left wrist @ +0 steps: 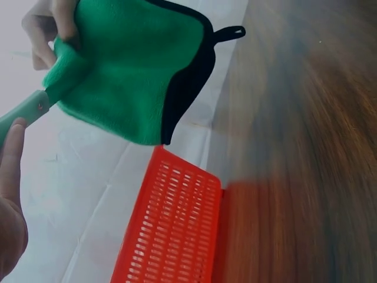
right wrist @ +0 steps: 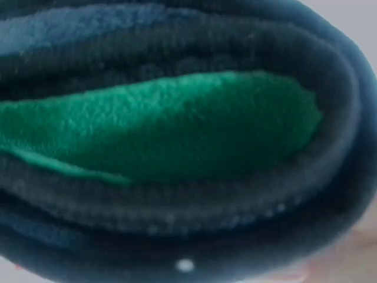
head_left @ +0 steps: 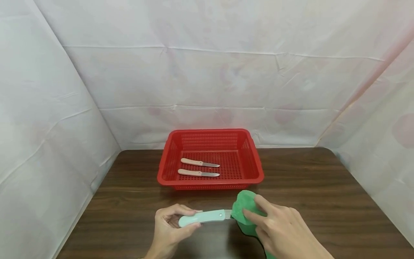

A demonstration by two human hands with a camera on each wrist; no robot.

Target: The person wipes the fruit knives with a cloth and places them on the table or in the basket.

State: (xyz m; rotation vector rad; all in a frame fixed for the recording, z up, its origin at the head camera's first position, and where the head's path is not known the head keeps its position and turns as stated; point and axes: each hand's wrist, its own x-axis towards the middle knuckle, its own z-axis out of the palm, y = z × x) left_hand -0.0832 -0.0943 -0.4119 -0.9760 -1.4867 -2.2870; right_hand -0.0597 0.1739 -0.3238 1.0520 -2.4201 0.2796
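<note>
Near the table's front, my left hand (head_left: 171, 226) holds a knife (head_left: 207, 217) by its mint-green handle, the blade pointing right. My right hand (head_left: 281, 225) pinches a green cloth (head_left: 246, 212) with dark edging around that blade, so most of the blade is hidden. In the left wrist view the cloth (left wrist: 129, 65) hangs down from the fingers, with a black loop at its edge. Folds of the cloth (right wrist: 177, 130) fill the right wrist view and cover nearly all of the right hand there.
Behind the hands a red plastic basket (head_left: 211, 182) stands on the dark wooden table (head_left: 300, 180). Inside lie two knives with pale handles, one knife (head_left: 197, 163) behind the other knife (head_left: 195, 173). White patterned sheeting (head_left: 207, 79) encloses the table's back and sides.
</note>
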